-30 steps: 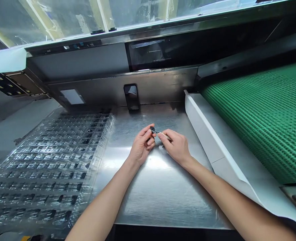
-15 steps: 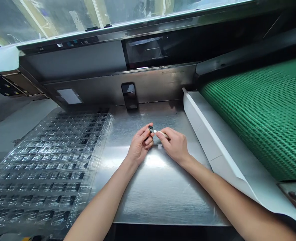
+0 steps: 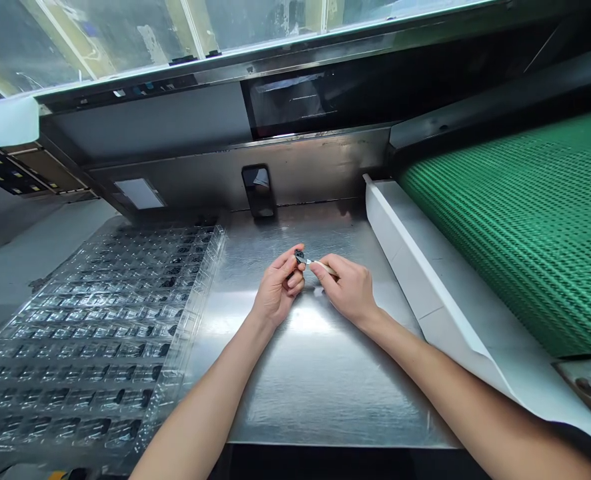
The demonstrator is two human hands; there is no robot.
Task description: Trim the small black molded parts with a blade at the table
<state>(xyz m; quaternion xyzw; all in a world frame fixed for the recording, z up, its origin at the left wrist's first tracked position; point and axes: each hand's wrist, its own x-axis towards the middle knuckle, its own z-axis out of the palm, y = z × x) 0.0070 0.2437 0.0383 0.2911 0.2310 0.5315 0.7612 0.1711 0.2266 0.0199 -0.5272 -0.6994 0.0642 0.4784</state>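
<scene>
My left hand (image 3: 278, 290) pinches a small black part (image 3: 299, 256) between thumb and fingertips above the steel table (image 3: 315, 373). My right hand (image 3: 348, 288) is closed around a thin pale stick-like tool (image 3: 320, 266), and its tip touches the black part. Both hands hover close together over the middle of the table. What the tool's tip does on the part is too small to make out.
A clear plastic tray (image 3: 100, 333) with several rows of pockets holding small dark parts lies at the left. A white guide board (image 3: 425, 280) and a green conveyor belt (image 3: 525, 227) run along the right. A machine housing with a dark slot (image 3: 258, 190) stands behind.
The hands have stayed together with the part and tool; the view shifted slightly, and the part has been turned a little in my left fingers.
</scene>
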